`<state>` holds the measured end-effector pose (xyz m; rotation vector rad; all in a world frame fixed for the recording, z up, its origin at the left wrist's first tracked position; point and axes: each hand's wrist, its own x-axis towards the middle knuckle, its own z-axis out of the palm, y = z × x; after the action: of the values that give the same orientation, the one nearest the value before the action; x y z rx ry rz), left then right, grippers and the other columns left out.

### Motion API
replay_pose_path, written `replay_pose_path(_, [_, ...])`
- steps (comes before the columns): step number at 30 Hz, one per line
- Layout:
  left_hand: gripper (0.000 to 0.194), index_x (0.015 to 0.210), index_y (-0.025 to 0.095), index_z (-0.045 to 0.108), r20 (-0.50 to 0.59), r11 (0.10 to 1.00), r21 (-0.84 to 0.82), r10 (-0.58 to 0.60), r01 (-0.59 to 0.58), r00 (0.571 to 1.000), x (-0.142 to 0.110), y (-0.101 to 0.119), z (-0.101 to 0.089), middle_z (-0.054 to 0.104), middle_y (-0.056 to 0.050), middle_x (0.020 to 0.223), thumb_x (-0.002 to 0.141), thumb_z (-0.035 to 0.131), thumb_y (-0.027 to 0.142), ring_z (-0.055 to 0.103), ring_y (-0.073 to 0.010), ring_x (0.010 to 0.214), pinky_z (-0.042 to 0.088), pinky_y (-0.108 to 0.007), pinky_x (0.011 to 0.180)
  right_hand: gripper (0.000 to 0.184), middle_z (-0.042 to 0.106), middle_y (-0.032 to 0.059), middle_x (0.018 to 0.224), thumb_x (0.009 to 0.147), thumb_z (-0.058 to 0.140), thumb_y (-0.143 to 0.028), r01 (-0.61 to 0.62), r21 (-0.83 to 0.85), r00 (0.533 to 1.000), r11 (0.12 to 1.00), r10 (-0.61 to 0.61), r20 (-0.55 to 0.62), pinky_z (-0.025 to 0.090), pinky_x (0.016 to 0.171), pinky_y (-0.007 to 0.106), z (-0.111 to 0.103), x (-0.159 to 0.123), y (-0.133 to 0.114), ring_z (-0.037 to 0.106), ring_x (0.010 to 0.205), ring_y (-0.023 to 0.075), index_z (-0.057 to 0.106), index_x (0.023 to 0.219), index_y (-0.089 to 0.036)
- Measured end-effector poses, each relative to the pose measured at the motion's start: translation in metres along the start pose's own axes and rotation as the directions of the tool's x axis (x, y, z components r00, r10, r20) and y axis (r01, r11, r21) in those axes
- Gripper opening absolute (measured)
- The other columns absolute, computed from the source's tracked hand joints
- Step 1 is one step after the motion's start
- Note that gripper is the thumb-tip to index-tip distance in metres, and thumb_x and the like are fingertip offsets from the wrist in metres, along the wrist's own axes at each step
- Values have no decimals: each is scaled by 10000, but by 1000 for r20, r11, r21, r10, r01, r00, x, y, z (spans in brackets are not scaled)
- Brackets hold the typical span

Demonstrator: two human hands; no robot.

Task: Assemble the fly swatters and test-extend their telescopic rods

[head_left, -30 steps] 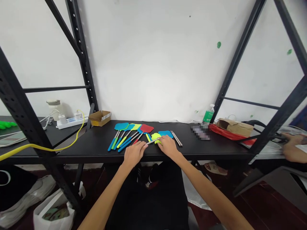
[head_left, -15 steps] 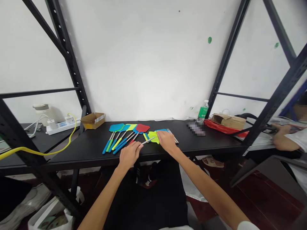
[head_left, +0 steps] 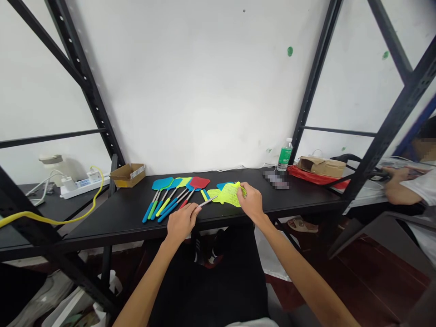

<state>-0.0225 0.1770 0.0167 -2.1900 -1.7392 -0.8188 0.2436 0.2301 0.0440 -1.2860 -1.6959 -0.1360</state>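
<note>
My left hand is closed round a thin metal rod that points up to the right. My right hand pinches the edge of a yellow-green fly swatter head. The rod's tip lies close to the narrow end of this head; whether they touch I cannot tell. Another yellow-green swatter head and a blue one lie behind it, partly covered. Left of my hands several fly swatters lie side by side, with blue, yellow-green and red heads and coloured handles.
The black table carries an open cardboard box at left. A water bottle and a blurred flat item are at right, near a red bag with a box. Black shelf posts flank me. A co-worker's hand is far right.
My right hand has moved right, and the yellow-green swatter head now shows spread out in its fingers. My left hand still holds the rod. The view has shifted slightly.
</note>
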Motion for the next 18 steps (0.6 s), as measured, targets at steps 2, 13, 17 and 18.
replay_pose_path(2, [338, 988, 259, 619, 5, 1000, 2, -1, 1, 1000, 0, 1, -1, 701, -24, 913, 1009, 338, 447, 630, -188, 754, 237, -270, 535, 285, 717, 78, 936, 914, 436, -299, 15, 4, 999, 1000, -16, 34, 400, 709, 291, 0, -3, 0, 636, 808, 229, 660, 1068, -213])
replay_pose_path(13, [347, 986, 257, 636, 16, 1000, 15, -8, 8, 1000, 0, 4, -2, 702, -31, 891, 1005, 342, 441, 627, -188, 745, 236, -271, 541, 144, 620, 8, 641, 801, 609, -338, 0, 152, 916, 988, -61, 397, 345, 584, 263, 5, -5, 14, 542, 590, 167, 613, 724, -217])
replay_pose_path(17, [348, 1009, 260, 638, 1, 1000, 22, -5, 5, 1000, 0, 3, 0, 706, -36, 925, 1005, 342, 444, 631, -187, 747, 251, -261, 538, 170, 603, -16, 655, 807, 596, -359, -53, 364, 942, 930, -74, 328, 377, 599, 259, -2, 2, 19, 529, 607, 152, 626, 743, -204])
replay_pose_path(18, [347, 1011, 260, 639, -2, 1000, 23, -8, 9, 1000, 0, 3, 0, 706, -39, 932, 1004, 345, 444, 633, -188, 752, 254, -259, 539, 179, 612, -13, 675, 809, 593, -369, -85, 419, 949, 904, -55, 311, 389, 601, 260, -4, 4, 21, 540, 620, 155, 636, 770, -200])
